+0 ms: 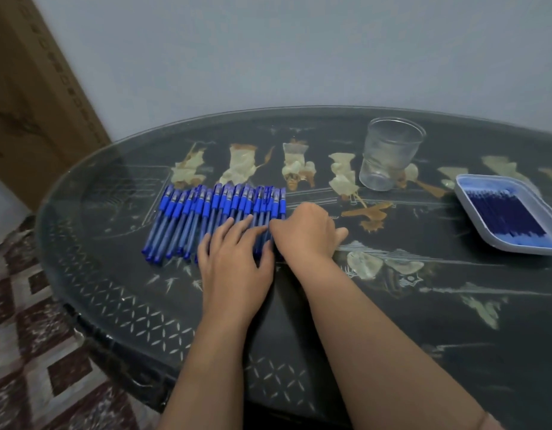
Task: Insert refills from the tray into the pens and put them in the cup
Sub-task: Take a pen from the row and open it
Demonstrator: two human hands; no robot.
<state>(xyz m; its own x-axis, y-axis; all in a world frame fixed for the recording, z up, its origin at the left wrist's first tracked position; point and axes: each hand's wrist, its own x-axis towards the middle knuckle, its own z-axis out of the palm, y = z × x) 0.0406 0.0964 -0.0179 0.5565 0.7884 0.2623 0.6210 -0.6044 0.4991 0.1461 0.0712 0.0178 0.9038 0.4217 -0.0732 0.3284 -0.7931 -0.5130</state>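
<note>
A row of several blue capped pens (pixel 188 218) lies side by side on the dark oval table (pixel 392 321). My left hand (pixel 234 265) rests flat on the right part of the row, fingers straight. My right hand (pixel 305 231) is at the row's right end, fingers curled down onto the last pens; what it holds is hidden beneath it. A clear empty plastic cup (pixel 389 153) stands at the back right. A grey tray (pixel 473 193) at the far right holds several dark blue refills (pixel 504 215).
The table has a glass top with pale inlaid figures. Its rounded edge runs at the left and front. A brown cardboard box (pixel 29 97) leans against the wall at the left. Patterned floor (pixel 29 352) shows below left.
</note>
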